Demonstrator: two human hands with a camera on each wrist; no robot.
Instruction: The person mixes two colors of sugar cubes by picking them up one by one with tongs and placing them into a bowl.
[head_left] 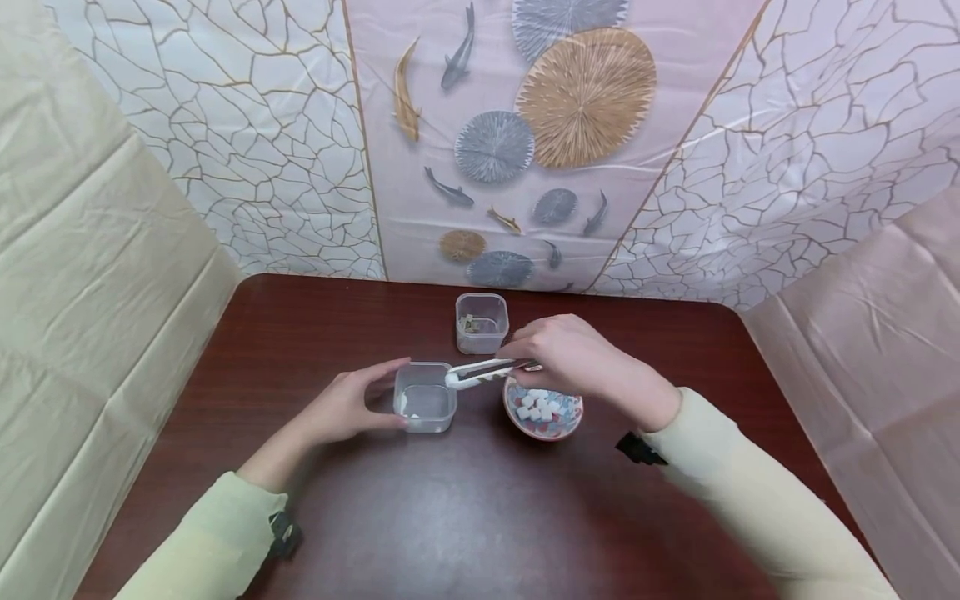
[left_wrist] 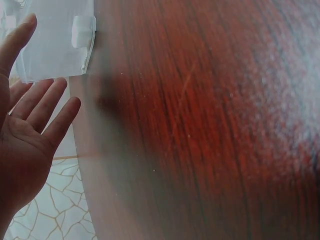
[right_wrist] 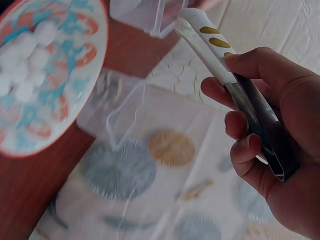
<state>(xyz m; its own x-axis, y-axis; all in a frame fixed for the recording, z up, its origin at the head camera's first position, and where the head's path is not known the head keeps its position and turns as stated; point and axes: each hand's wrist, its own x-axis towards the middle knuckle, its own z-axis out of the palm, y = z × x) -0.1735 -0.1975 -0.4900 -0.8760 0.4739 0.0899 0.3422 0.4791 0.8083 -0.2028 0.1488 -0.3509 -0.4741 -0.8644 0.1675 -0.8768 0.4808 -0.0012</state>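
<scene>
My left hand (head_left: 386, 393) cups the left side of a clear square container (head_left: 425, 407) on the dark table, thumb behind it and fingers in front. In the left wrist view that hand's (left_wrist: 35, 115) fingers are straight beside the container (left_wrist: 55, 40), which holds a small white piece (left_wrist: 82, 31). My right hand (head_left: 536, 354) grips white-tipped metal tongs (head_left: 483, 372), their tips together above the container's right rim. In the right wrist view the fingers (right_wrist: 245, 145) curl round the tongs (right_wrist: 220, 55). I cannot tell whether the tips hold anything.
A patterned bowl (head_left: 543, 410) of several white cubes sits just right of the container, under my right hand. A second clear container (head_left: 482, 322) with something dark inside stands behind. The wooden table (head_left: 480, 517) is enclosed by draped sheets on three sides.
</scene>
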